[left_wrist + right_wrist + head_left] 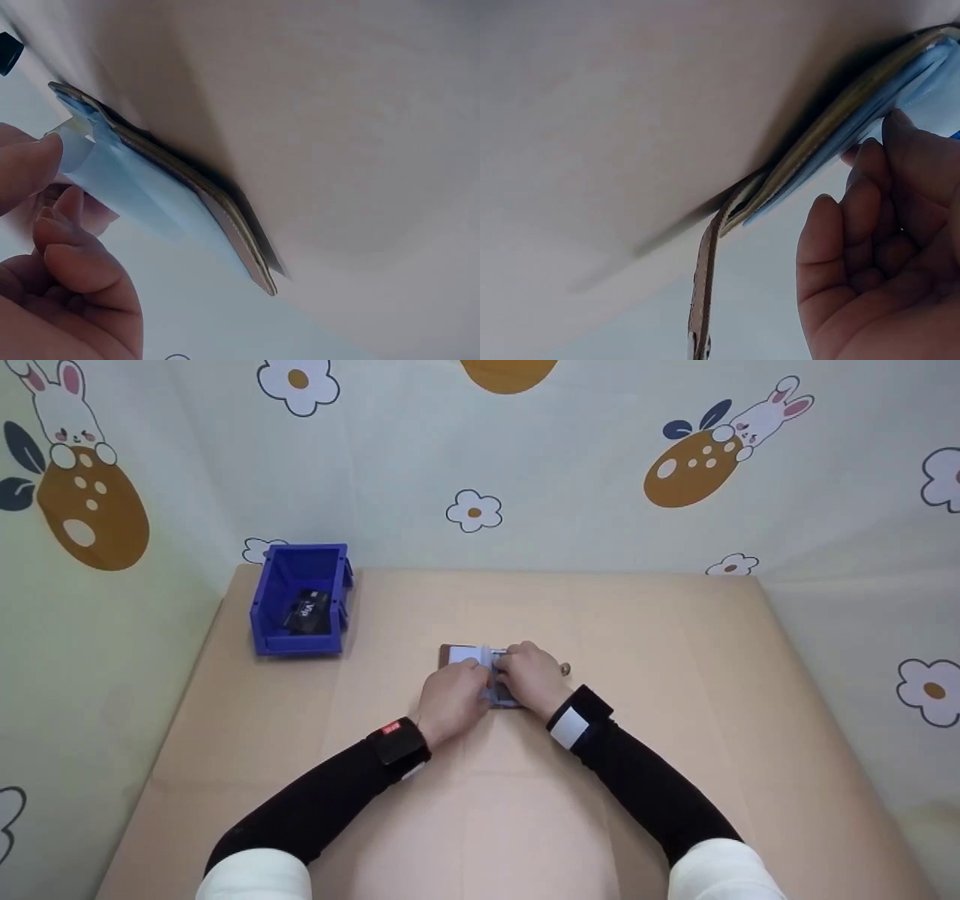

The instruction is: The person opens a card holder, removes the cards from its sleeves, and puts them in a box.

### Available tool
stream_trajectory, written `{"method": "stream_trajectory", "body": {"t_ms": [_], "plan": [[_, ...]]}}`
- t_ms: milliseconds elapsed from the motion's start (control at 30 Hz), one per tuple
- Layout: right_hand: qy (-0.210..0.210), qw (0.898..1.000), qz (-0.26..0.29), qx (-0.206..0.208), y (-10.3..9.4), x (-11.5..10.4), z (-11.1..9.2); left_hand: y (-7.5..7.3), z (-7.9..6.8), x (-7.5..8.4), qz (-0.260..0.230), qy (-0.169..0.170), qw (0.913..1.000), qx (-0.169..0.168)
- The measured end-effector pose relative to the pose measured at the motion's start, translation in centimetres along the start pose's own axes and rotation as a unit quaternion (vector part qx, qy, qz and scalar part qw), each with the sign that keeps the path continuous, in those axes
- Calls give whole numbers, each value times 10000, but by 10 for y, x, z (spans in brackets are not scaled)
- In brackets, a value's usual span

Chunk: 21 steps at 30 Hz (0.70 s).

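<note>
A brown card holder point(445, 655) lies opened on the table, with pale bluish clear sleeves point(466, 653) inside it. From the left side, my left hand point(452, 699) pinches a sleeve's edge near the middle fold; its thumb point(30, 171) lies against the bent film in the left wrist view. My right hand point(534, 679) is over the right half, thumb and fingertips pinching the sleeves point(855, 139). The other fingers of both hands are curled. A strap point(703, 289) with a snap sticks out from the cover's right side. Whether a card sits between the fingertips is hidden.
A blue bin point(298, 644) stands at the table's back left, holding black cards point(308, 612), one marked "Vip". The beige table point(660, 645) meets a patterned cloth backdrop point(405, 457) behind and at both sides.
</note>
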State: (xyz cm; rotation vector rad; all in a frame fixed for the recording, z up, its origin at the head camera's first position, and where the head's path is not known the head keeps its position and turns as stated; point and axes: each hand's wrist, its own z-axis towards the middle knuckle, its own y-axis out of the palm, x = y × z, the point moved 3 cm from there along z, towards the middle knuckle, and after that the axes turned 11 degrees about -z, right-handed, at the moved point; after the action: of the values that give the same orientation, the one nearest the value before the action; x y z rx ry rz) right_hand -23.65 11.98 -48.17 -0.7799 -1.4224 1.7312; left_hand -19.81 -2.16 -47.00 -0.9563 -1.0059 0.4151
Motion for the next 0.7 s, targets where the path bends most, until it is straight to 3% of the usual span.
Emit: {"method": "stream_trajectory", "body": {"t_ms": [233, 433, 700], "plan": [[-48, 9999, 34, 95, 2, 1, -1, 1, 1, 0, 7, 229, 9995, 223], [-5, 9999, 41, 117, 1, 2, -2, 0, 1, -2, -141, 117, 9997, 131], [188, 9995, -256, 53, -1, 4, -3, -3, -1, -5, -156, -41, 9996, 250]]}}
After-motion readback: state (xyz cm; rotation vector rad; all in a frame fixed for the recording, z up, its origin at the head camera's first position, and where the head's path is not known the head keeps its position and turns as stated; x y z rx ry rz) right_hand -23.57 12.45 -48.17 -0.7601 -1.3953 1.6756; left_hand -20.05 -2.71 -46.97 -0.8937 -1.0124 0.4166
